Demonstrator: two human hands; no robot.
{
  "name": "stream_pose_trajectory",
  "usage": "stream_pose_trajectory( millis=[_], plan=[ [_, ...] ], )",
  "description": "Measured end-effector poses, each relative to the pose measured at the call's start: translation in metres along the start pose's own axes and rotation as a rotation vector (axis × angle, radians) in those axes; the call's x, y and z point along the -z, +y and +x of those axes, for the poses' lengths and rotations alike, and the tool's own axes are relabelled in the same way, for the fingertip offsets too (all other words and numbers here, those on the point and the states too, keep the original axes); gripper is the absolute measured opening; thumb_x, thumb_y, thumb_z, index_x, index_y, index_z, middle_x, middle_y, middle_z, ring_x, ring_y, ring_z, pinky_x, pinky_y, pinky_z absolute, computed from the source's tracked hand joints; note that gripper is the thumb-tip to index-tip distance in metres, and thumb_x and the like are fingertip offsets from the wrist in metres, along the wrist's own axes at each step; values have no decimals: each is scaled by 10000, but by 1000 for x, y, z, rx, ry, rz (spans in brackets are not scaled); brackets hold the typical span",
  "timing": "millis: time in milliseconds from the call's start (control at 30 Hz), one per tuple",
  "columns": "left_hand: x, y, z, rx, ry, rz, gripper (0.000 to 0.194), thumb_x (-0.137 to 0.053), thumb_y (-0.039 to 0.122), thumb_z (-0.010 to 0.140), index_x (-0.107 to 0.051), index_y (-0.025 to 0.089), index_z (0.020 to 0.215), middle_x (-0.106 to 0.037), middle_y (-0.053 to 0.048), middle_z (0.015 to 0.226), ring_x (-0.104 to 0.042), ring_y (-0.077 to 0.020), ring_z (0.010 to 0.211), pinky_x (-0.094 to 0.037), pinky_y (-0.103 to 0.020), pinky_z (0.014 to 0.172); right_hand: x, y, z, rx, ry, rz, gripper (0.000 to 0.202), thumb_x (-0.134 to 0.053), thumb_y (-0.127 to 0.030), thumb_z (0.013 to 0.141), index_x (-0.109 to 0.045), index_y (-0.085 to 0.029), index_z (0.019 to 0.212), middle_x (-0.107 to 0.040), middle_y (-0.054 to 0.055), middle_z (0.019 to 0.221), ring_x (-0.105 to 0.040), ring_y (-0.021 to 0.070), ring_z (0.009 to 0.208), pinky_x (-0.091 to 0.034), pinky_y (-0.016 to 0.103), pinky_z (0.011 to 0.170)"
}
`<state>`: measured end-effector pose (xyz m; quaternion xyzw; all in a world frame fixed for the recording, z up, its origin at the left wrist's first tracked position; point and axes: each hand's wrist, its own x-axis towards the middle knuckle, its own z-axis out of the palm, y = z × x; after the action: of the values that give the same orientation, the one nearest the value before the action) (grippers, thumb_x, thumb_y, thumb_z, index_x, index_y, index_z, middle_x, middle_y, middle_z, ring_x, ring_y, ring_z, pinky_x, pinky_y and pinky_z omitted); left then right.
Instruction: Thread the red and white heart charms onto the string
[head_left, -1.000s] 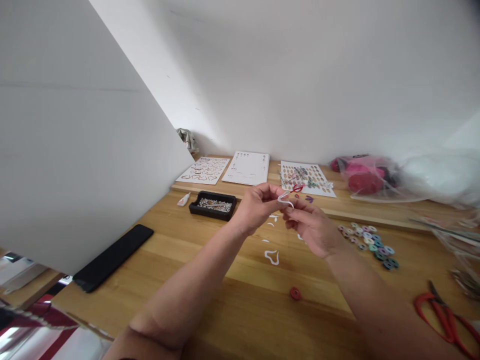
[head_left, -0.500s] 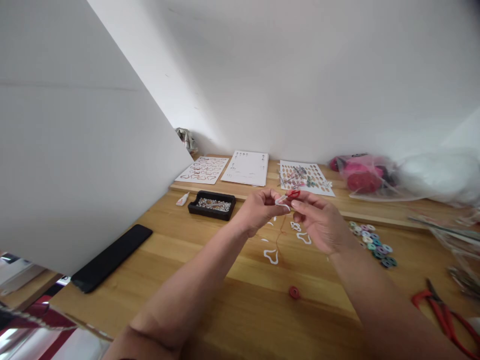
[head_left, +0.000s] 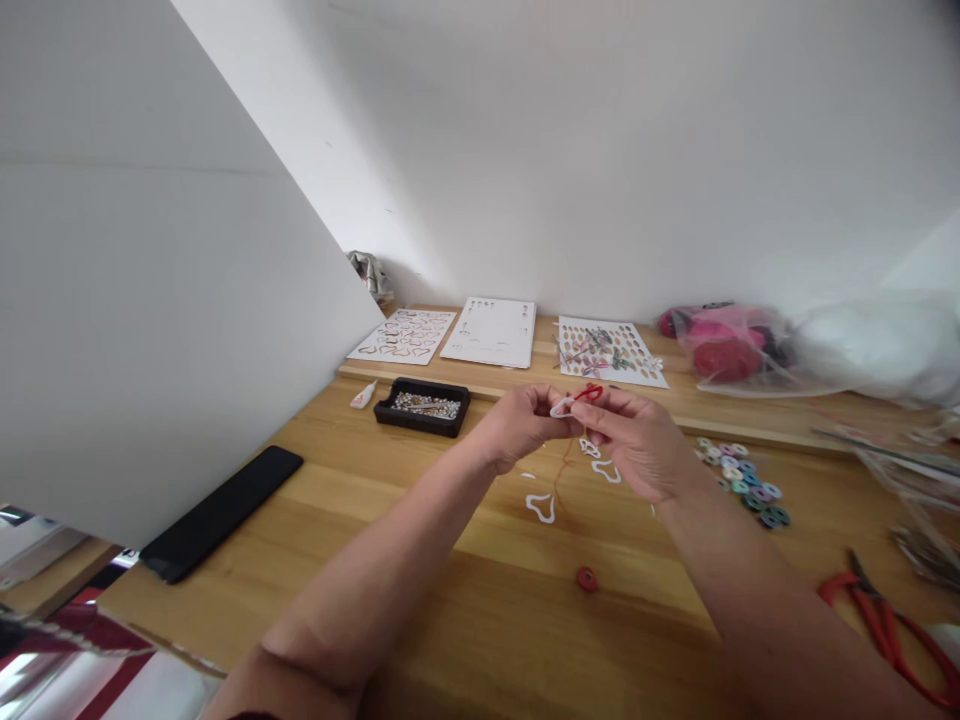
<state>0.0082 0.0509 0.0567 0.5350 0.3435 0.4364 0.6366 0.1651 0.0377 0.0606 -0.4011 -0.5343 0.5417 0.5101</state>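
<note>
Landmark: the black tray [head_left: 420, 425], filled with small beads, on the wooden counter [head_left: 450, 640].
Left hand [head_left: 517, 428]: raised to the right of the tray, thumb and fingers pinched on the near end of a white outline piece [head_left: 557, 411].
Right hand [head_left: 646, 445]: farther right of the tray, thumb and fingers closed at the piece's other end, beside a small red loop [head_left: 590, 393]; whether loop and piece are joined cannot be told.
White outline piece: held between both sets of fingertips, right of the tray and above the counter.
Handling (judged): very light, thin and probably flexible; the narrow outline may bend or crease under a hard squeeze. Best held by opposite edges, with a fingertip pinch.
Thread [head_left: 556, 489]: orange, fine, below the hands and right of the tray; likely soft and easily snagged.
Loose white cutout [head_left: 551, 512]: on the counter, right of the tray and nearer the wearer.
Red bobbin [head_left: 587, 578]: in the same direction from the tray, nearer still.
Coloured bobbins [head_left: 751, 481]: clustered well to the tray's right.
</note>
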Motion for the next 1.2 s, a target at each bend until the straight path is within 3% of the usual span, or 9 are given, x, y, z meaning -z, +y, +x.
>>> stream_pose_trajectory(
  millis=[133,267,733,833,1200],
  plan=[
    [3,-3,1,47,-106,5,324,-814,240,643,-498,168,631,-469,65,556,-265,-28,459,-150,-233,449,2,2,3,-38,-28,41,167,-848,-352,644,-788,-223,730,-726,50,830,-454,124,634,-274,286,535],
    [8,-8,5,63,-162,-68,297,-831,270,638,-561,163,699,-464,61,591,-228,-26,452,-89,-259,444,5,6,5,-55,-38,79,180,-829,-387,678,-808,-238,776,-743,59,899,-515,149,713,-319,285,562],
    [4,-11,6,91,-112,-20,256,-819,220,635,-629,137,785,-592,22,651,-285,-23,464,-107,-251,462,7,9,7,-62,-21,69,201,-871,-379,625,-796,-211,709,-680,46,744,-437,105,605,-271,267,502],
    [5,-13,7,102,-116,-24,268,-824,225,634,-611,138,772,-562,37,626,-274,-19,454,-97,-253,461,7,9,6,-76,-14,67,217,-882,-374,614,-794,-199,708,-660,42,721,-421,87,574,-262,252,478],
    [5,-15,6,124,-78,-54,326,-821,170,605,-552,155,788,-558,51,654,-338,-14,463,-116,-228,448,8,6,4,-113,-20,79,223,-879,-348,607,-746,-183,677,-689,48,731,-498,97,556,-357,237,467]
  ],
)
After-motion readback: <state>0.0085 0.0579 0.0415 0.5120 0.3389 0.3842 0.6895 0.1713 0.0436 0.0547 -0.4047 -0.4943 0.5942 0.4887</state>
